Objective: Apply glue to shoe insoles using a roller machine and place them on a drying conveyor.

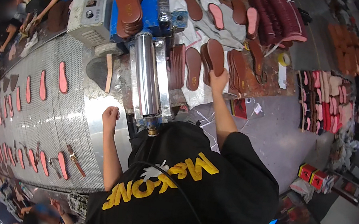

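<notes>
Brown insole (214,55) is resting against or hovering over a pile on the bench (269,91); the right grip (218,81) is pinching its near end, presumably keeping its face clear. Near the roller (147,76), the left grip (110,116) is curling; whether it's holding anything, I cannot tell. Stacked insoles (177,67) are standing close, probably for reach.

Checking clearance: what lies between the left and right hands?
In the head view, the roller and, nearer the right hand, brown insoles on white cloth lie between it and the left hand.
</notes>
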The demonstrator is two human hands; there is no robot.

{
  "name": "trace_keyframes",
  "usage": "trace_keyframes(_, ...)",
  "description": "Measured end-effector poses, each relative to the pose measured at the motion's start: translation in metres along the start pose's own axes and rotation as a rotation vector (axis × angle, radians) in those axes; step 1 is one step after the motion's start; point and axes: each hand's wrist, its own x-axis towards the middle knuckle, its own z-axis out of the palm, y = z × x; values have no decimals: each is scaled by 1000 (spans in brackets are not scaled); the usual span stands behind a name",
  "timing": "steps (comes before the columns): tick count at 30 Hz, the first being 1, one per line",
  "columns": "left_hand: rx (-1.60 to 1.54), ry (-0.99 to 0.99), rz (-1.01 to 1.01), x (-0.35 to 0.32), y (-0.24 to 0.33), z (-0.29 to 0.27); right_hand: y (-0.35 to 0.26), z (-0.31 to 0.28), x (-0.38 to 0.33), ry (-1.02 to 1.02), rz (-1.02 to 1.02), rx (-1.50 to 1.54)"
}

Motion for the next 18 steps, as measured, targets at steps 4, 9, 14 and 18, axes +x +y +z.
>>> trace_keyframes(4,44,-1,85,2,52,6,-42,-66,4,-191,-189,263)
trace_keyframes(9,186,-241,400,3,136,24,-106,-116,4,-626,-531,312)
trace_keyframes(14,556,-514,684,-4,197,44,-167,-92,-14,-805,-687,195)
trace_keyframes(18,660,-528,795,-5,205,47,-177,-79,-38,-766,-680,254)
